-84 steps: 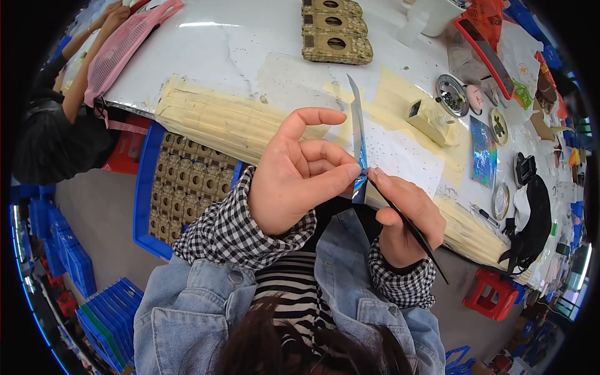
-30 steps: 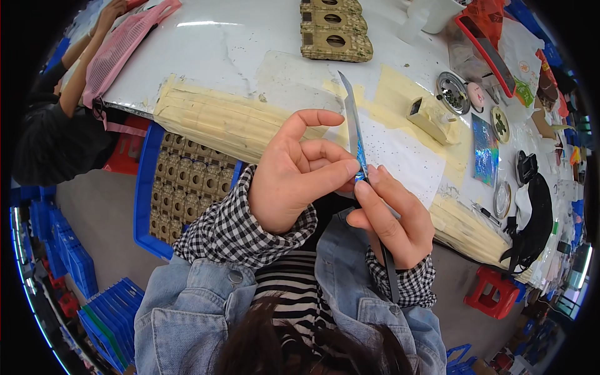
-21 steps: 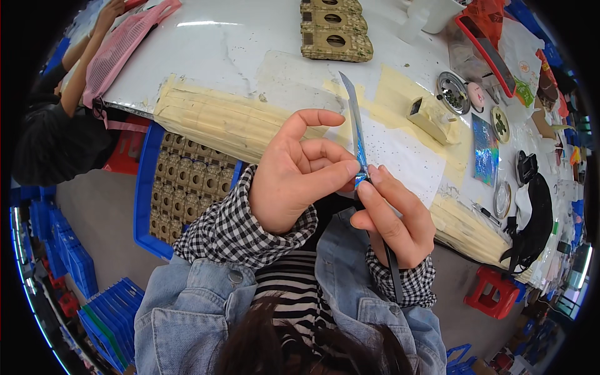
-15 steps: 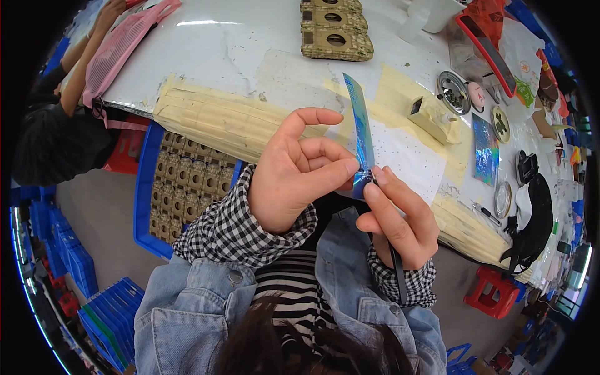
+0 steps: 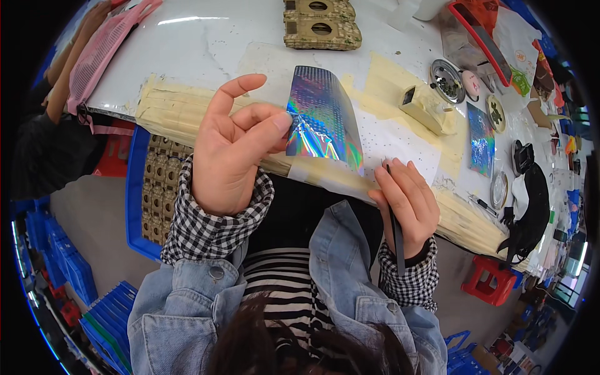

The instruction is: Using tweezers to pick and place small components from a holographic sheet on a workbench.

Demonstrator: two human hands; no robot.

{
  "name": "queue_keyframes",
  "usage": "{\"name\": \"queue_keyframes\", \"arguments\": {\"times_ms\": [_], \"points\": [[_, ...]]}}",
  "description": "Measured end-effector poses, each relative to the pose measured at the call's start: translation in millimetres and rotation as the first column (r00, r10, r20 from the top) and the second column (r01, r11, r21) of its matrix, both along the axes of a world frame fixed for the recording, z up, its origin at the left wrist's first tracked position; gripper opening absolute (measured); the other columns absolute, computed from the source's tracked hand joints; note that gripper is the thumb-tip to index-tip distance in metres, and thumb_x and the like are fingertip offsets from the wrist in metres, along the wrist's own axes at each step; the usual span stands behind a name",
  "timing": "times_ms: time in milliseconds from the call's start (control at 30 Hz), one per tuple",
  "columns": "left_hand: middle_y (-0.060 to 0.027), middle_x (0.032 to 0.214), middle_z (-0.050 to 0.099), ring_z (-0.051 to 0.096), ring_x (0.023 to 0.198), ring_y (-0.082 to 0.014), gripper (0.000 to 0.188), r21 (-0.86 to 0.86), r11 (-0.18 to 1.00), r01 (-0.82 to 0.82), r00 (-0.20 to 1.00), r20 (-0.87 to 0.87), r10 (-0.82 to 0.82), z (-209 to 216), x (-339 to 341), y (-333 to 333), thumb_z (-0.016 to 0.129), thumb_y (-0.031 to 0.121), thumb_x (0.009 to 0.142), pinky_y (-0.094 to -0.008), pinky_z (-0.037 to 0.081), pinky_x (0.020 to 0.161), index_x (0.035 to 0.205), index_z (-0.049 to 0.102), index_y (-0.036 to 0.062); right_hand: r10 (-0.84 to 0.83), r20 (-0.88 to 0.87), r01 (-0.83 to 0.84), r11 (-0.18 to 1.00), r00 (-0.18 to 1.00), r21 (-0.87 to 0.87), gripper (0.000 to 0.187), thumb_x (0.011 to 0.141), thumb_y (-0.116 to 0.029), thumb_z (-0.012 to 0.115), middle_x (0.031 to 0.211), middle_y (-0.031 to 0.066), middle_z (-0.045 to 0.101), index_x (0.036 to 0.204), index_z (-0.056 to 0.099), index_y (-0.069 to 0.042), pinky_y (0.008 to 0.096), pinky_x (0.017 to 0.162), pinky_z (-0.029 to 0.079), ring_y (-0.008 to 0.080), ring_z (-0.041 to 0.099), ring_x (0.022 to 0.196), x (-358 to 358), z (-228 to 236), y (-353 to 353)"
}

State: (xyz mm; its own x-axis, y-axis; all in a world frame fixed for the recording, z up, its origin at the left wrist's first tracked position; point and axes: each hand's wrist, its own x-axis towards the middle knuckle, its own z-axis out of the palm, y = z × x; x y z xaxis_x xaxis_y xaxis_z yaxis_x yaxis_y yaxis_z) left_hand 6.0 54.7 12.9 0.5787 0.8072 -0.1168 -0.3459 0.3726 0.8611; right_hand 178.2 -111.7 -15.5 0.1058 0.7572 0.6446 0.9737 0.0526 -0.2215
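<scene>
A shiny blue holographic sheet (image 5: 322,109) is pinched at its left edge between the thumb and fingers of my left hand (image 5: 234,147). It hangs in the air over the table's front edge, slightly curved and creased near the bottom. My right hand (image 5: 409,203) is closed around dark tweezers (image 5: 397,240), whose long end runs back along the palm toward the wrist. Their tips are mostly hidden by my fingers. Just beyond the right hand lies a white paper (image 5: 409,144) scattered with tiny dark dots.
Camouflage-patterned cases (image 5: 322,28) lie at the back, with more in a blue crate (image 5: 134,206) at lower left. To the right are a taped block (image 5: 431,112), a round metal dish (image 5: 447,81), another holographic sheet (image 5: 480,140) and a black strap (image 5: 531,212). Another person's arm (image 5: 72,56) shows at far left.
The holographic sheet has turned from edge-on to broadside. My left hand moved left with it, while my right hand came away from the sheet, still holding the tweezers.
</scene>
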Motion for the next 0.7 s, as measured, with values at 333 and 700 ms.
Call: {"name": "queue_keyframes", "arguments": {"times_ms": [333, 700], "points": [[-0.0091, 0.092, 0.064, 0.063, 0.080, -0.0127, 0.051, -0.010, 1.000, 0.025, 0.994, 0.102, -0.024, -1, -5, 6, 0.060, -0.002, 0.084, -0.0246, 0.054, 0.072, 0.128, 0.035, -0.0009, -0.003, 0.046, 0.009, 0.991, 0.999, -0.131, 0.028, 0.069, -0.018, 0.075, 0.094, 0.0088, 0.066, 0.093, 0.067, -0.006, 0.0472, 0.087, 0.050, 0.0282, 0.061, 0.097, -1, 7, 10], [-0.0091, 0.092, 0.064, 0.064, 0.080, -0.0138, 0.050, -0.025, 1.000, -0.012, 0.996, 0.083, 0.014, 1, -5, 5, 0.060, -0.002, 0.084, -0.0256, 0.054, 0.073, 0.128, 0.035, -0.0001, 0.036, -0.060, -0.046, 0.983, 0.998, -0.179, 0.029, 0.069, -0.024, 0.074, 0.093, 0.0097, 0.067, 0.089, 0.064, -0.004, 0.0498, 0.091, 0.046, 0.0292, 0.059, 0.097, 7, 23, 6]]}}
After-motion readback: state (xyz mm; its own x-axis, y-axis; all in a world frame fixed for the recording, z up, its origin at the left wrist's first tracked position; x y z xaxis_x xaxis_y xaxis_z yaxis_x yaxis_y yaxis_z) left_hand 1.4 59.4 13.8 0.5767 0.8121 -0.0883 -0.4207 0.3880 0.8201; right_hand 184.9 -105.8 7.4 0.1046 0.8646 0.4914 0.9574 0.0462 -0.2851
